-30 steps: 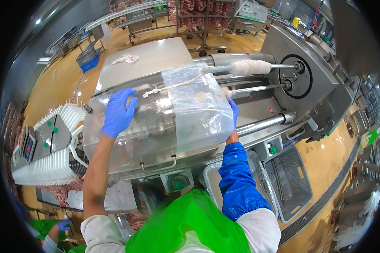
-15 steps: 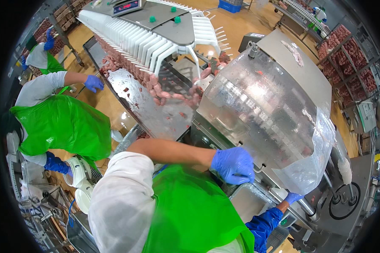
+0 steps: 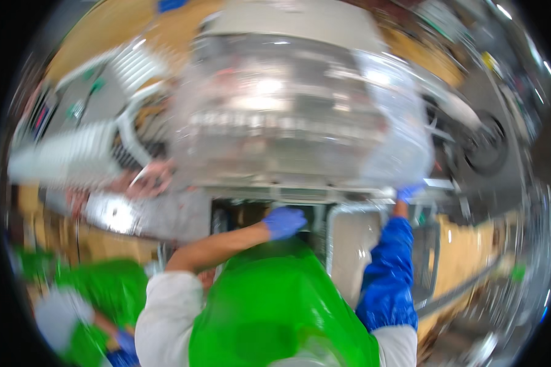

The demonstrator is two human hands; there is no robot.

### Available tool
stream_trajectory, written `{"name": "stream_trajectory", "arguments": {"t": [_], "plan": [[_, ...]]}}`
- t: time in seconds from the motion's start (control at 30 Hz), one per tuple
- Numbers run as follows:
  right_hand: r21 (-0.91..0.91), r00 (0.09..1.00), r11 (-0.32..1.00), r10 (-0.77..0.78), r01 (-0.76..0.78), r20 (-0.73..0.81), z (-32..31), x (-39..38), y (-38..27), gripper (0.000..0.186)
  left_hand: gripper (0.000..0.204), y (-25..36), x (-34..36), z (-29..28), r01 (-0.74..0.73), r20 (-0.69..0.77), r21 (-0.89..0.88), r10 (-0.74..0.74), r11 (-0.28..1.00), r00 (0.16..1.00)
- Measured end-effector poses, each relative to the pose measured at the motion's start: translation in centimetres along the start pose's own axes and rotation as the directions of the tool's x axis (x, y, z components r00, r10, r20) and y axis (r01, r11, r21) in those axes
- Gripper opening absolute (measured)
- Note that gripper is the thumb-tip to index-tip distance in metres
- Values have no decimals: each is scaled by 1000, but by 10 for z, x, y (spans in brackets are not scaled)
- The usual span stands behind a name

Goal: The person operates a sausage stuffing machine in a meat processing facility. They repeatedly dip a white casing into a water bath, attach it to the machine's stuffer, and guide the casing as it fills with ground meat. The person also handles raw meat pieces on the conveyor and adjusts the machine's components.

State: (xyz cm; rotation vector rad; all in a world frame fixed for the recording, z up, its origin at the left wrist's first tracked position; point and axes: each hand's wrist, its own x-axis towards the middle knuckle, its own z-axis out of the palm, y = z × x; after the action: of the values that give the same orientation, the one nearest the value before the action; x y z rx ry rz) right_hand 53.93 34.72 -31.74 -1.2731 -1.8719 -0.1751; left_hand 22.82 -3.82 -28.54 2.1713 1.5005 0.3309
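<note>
My left hand (image 3: 284, 222), in a blue-violet glove, is curled in a loose fist before the front edge of a steel machine. Nothing shows in it, though motion blurs the view. My right hand (image 3: 412, 191), gloved alike below a blue sleeve cover, is at the lower edge of a clear plastic sheet (image 3: 404, 147) at the machine's right end. Its fingers are smeared and partly hidden, so its grip is unclear. A clear cover (image 3: 275, 116) spans the machine. Between my arms stands a pale, metal-rimmed tub (image 3: 352, 244).
Left of the machine, a rack of white hooks (image 3: 67, 150) stands over a steel tray (image 3: 159, 214), with pink sausage links (image 3: 150, 177) at its end. A co-worker in a green apron (image 3: 113, 290) is at the lower left. A dark grey machine section (image 3: 496, 165) lies right.
My view has swung right, bringing the machine square in front of me and the hook rack to the left. The left hand stays curled; the right remains by the plastic sheet.
</note>
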Motion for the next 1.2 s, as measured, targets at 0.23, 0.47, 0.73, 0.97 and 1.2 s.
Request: {"name": "stream_trajectory", "arguments": {"t": [0.23,0.47,0.73,0.97,1.2], "plan": [[59,964,976,217,-210,-151,-52,23,-81,42,18,-4,11,-14,112,92,138,-126,984,988],[-264,614,618,782,-741,105,-104,-55,61,79,16,-5,21,-16,134,144,181,-161,974,976],[-479,439,525,851,-703,288,-63,-62,93,87,21,-4,28,-25,206,293,94,-225,974,929],[-668,459,518,841,-534,285,-74,-55,87,65,20,-4,29,-20,263,217,53,-268,963,939],[-841,503,472,811,-265,297,-64,-56,106,68,20,1,25,-12,237,159,149,-260,960,953]]}}
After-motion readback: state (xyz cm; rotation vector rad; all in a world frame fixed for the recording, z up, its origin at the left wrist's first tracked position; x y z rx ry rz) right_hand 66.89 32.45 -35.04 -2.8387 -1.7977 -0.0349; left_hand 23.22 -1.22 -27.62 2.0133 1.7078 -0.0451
